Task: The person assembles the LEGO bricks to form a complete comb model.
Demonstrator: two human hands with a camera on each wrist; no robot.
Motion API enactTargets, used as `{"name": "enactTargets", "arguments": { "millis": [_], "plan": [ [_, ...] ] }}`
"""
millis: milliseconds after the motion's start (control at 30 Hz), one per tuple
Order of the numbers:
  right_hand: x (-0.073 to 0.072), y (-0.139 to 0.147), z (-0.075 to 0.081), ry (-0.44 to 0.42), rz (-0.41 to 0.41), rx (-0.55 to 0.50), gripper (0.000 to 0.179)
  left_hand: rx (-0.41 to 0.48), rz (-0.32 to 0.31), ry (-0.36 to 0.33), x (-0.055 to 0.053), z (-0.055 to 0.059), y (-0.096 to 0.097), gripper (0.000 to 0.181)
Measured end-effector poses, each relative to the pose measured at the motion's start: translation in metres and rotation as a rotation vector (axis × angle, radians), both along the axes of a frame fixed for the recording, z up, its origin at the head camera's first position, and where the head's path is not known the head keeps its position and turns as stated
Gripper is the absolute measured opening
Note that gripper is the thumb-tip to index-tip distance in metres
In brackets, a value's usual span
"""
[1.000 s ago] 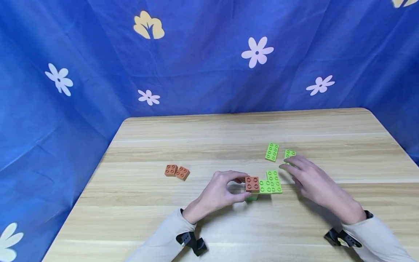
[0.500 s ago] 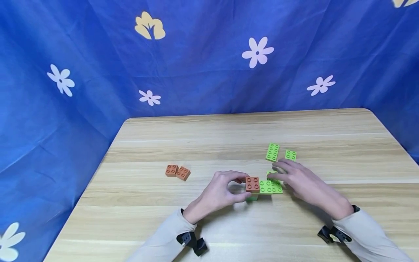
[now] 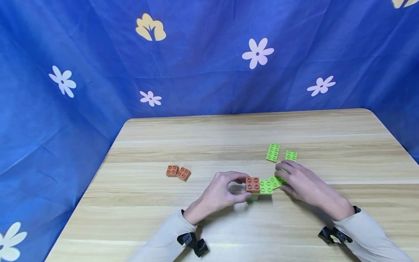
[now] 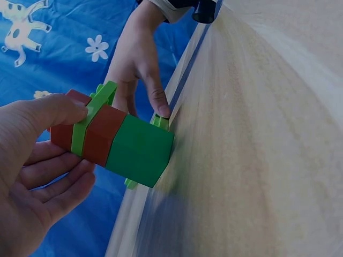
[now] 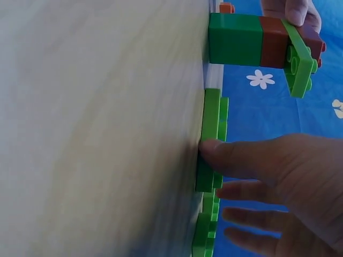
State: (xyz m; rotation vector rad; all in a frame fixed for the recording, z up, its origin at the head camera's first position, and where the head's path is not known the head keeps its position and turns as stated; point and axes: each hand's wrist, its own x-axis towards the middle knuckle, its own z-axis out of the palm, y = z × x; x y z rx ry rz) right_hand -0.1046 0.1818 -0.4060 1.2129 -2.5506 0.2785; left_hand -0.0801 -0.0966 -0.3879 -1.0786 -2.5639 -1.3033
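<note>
My left hand (image 3: 226, 187) holds a small upright stack of toy building bricks between thumb and fingers, near its top. At the stack's base is a dark green block (image 4: 140, 150); above it come a reddish-brown brick (image 5: 274, 43), a light green plate (image 3: 266, 187) jutting out to the right, and another reddish-brown brick (image 3: 252, 184). To the right, my right hand (image 3: 302, 180) grips a second light green plate (image 5: 210, 115) low at the tabletop, thumb on its near side. From above, the fingers hide part of this plate.
Beyond my right hand lie a longer light green plate (image 3: 273, 153) and a smaller light green plate (image 3: 291, 156). Off to the left, a brown brick (image 3: 172, 170) sits against another brown brick (image 3: 184, 173). A blue flowered cloth (image 3: 203, 58) hangs behind the wooden table (image 3: 203, 138).
My right hand has moved left and taken hold of the light green plate beside the stack, which has turned to a slant. The left hand and stack stay put.
</note>
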Motion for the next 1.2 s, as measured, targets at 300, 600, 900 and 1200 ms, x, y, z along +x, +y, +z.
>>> {"name": "enactTargets", "arguments": {
  "millis": [300,600,900,1200],
  "plan": [
    [0.002,0.001,0.000,-0.114,-0.051,-0.021,0.032,0.007,0.001,0.001,0.000,-0.001,0.000,0.038],
    [0.002,0.003,0.001,-0.126,-0.077,-0.044,0.034,0.033,-0.008,-0.036,0.000,-0.003,0.001,0.039],
    [0.005,0.004,0.006,-0.144,-0.102,-0.110,0.038,0.029,-0.032,-0.021,-0.002,-0.004,0.001,0.039],
    [0.006,0.005,0.010,-0.165,-0.133,-0.180,0.042,0.022,-0.026,-0.020,-0.002,-0.005,-0.001,0.038]
  ]
}}
